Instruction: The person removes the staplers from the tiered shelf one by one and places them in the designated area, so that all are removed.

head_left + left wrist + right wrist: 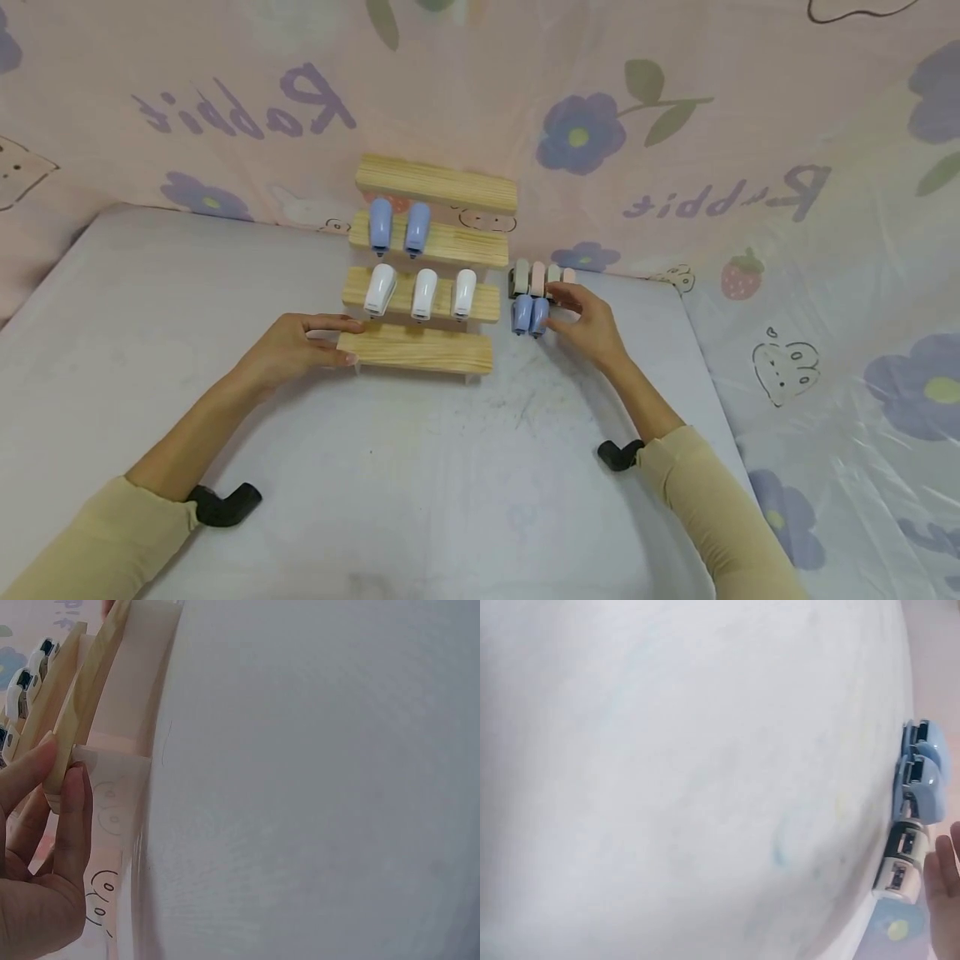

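Note:
Between thumb and fingers, my left hand pinches the left end of the lowest wooden board of a tiered display rack. The left wrist view shows the thumb and fingers of that hand on either side of the board end. Beside a group of small staplers to the right of the rack is my right hand, its fingertips close to a blue stapler. In the right wrist view the fingers of this hand extend next to a pink stapler.
White staplers stand on the second board, and two blue staplers on the third. The top board bears nothing. Behind the blue pair on the table are pink and grey-green staplers. A printed cloth hangs behind.

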`<state>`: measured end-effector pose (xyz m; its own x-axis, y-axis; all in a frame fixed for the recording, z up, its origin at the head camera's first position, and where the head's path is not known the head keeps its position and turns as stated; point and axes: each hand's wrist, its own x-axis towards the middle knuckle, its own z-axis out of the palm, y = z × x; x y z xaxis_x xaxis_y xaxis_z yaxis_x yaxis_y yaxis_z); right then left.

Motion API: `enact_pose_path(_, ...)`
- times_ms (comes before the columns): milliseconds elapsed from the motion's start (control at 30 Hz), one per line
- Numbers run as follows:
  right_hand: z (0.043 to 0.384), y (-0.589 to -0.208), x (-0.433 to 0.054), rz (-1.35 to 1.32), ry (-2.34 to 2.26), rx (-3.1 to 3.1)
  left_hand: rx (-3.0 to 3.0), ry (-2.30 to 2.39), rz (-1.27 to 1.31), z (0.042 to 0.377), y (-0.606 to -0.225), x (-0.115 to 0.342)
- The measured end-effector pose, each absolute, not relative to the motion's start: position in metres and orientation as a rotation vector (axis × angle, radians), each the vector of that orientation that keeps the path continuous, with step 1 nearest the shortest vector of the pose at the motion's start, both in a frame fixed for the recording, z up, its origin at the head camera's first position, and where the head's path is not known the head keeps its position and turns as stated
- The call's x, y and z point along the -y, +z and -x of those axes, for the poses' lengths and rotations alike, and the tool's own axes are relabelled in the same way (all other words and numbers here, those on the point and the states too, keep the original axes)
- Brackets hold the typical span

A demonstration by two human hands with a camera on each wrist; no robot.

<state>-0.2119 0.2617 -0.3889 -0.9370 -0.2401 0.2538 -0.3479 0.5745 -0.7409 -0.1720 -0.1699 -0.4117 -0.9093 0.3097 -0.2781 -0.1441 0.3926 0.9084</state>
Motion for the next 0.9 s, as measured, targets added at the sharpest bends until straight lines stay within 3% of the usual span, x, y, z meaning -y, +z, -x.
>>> enact_pose_path(900,0.203,-0.330,-0.218,-0.819,1.327,2.347,-2.253,1.515,-0.131,0.173,-0.412,0.170)
